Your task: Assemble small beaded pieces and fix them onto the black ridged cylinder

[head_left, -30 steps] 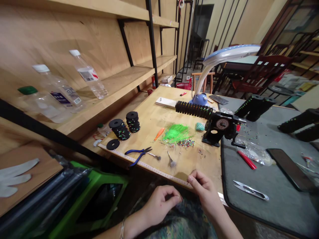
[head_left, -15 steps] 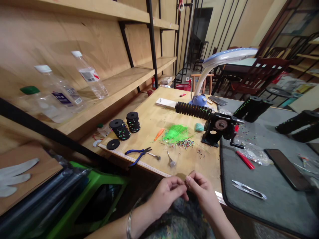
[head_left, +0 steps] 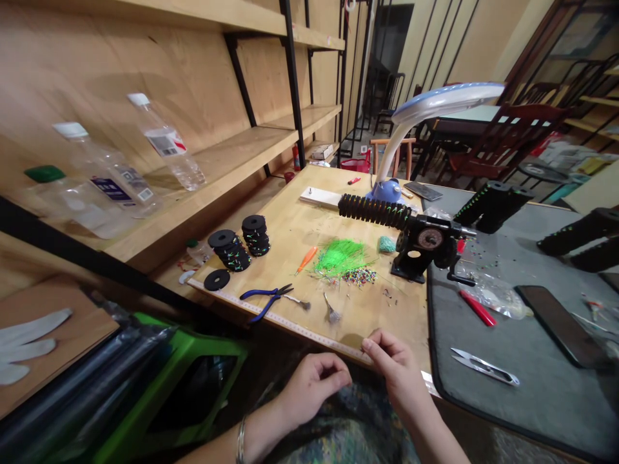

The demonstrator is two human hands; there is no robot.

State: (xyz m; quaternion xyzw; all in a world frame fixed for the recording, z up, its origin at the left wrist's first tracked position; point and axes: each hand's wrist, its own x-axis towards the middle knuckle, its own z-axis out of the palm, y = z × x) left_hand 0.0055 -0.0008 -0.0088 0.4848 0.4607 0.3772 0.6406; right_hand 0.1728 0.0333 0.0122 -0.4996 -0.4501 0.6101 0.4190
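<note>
Above my lap, at the table's front edge, my left hand (head_left: 319, 385) is closed, with thumb and fingertips pressed together. My right hand (head_left: 393, 362) pinches at the table edge, a little to the right and apart from the left. Anything in either pinch is too small to make out. Nearest in front lies a small grey tuft on a thin stem (head_left: 333, 312), with another tuft (head_left: 300, 303) beside blue-handled pliers (head_left: 271, 298). Behind them are a pile of bright green strands (head_left: 343, 256), loose coloured beads (head_left: 360, 277) and an orange pointed tool (head_left: 306, 260).
A black hand-cranked device (head_left: 422, 241) carries a row of black discs (head_left: 372, 211). Wound black spools (head_left: 235, 253) stand at left. On the grey mat (head_left: 464, 412) are thread snips (head_left: 485, 367), a red pen-like tool (head_left: 478, 308) and a phone (head_left: 556, 322). A lamp (head_left: 387, 189) stands behind.
My hands were together with fingertips meeting; now they have parted. The left has moved down and left, while the right stays close to its place. The view has shifted slightly.
</note>
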